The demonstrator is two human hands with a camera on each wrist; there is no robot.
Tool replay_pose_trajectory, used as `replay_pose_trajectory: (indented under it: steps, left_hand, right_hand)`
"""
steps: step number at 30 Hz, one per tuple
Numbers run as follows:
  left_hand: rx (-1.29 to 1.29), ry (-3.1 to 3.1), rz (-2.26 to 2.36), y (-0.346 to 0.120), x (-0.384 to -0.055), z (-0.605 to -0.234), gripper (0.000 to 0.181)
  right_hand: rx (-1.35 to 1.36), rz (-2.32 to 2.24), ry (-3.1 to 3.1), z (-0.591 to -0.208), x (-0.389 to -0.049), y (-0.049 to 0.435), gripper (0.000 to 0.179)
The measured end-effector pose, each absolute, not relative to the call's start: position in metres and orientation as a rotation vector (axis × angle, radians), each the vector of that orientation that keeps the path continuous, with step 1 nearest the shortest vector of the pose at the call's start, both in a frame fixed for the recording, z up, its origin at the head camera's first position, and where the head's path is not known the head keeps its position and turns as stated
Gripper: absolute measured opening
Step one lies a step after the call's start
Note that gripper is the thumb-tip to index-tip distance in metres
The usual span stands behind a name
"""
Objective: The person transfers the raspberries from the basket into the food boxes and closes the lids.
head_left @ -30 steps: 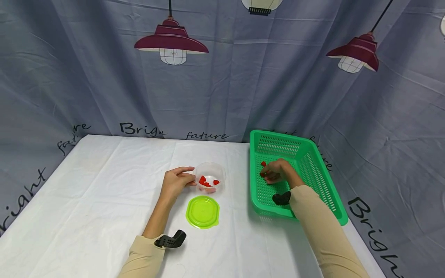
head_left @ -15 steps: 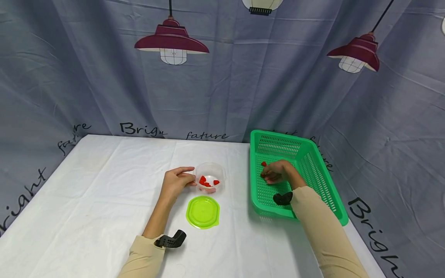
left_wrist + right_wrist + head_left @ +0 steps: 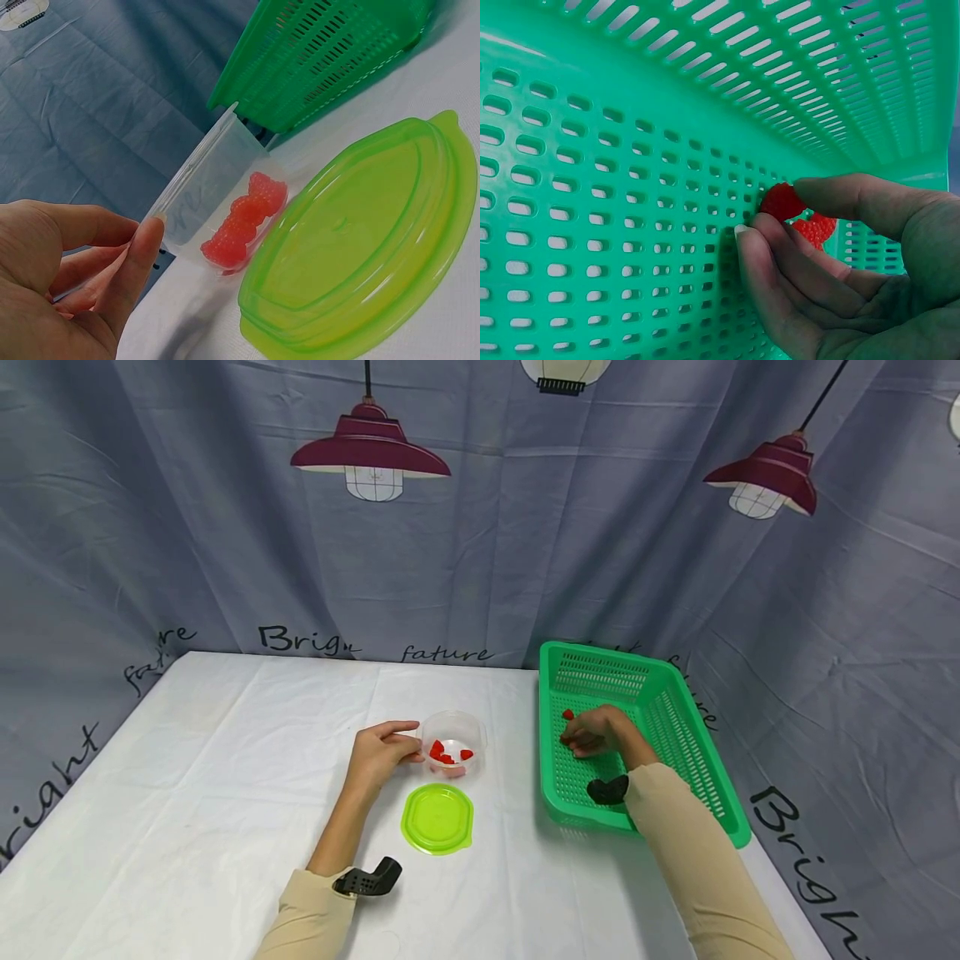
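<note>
My left hand (image 3: 378, 753) pinches the rim of a clear plastic food container (image 3: 236, 154) between thumb and fingers. Several red raspberries (image 3: 246, 219) lie in the bottom of this container, which stands upright on the table. Inside the green basket, my right hand (image 3: 600, 731) reaches down to the slotted floor. In the right wrist view, a raspberry (image 3: 782, 201) is pinched between its thumb and fingertips. Another raspberry (image 3: 817, 227) shows just behind, partly hidden by the fingers.
A lime-green lid (image 3: 438, 820) lies on the white cloth in front of the container. The perforated green basket (image 3: 678, 739) stands on the right of the table (image 3: 225, 777). A grey printed curtain (image 3: 487, 543) hangs behind.
</note>
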State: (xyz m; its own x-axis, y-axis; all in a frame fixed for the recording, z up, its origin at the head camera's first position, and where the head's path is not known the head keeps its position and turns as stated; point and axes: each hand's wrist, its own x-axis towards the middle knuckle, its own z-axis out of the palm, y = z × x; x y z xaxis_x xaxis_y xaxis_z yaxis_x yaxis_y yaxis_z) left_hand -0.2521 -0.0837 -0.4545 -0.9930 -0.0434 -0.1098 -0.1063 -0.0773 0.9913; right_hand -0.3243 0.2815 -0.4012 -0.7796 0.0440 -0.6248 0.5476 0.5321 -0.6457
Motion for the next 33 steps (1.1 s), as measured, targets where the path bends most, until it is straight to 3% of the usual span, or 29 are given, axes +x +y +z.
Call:
replay_pose_trajectory:
  steps: [27,33]
  left_hand:
    - [-0.165,2.099,2.275,-0.085,-0.253,-0.456,0.031]
    - [-0.175,2.105,2.267,-0.085,-0.253,-0.454,0.032]
  right_hand:
    - [0.348,-1.237,2.169,-0.388,-0.325,0.293,0.026]
    - [0.32,-1.248,2.187,-0.367,-0.327,0.294,0.04]
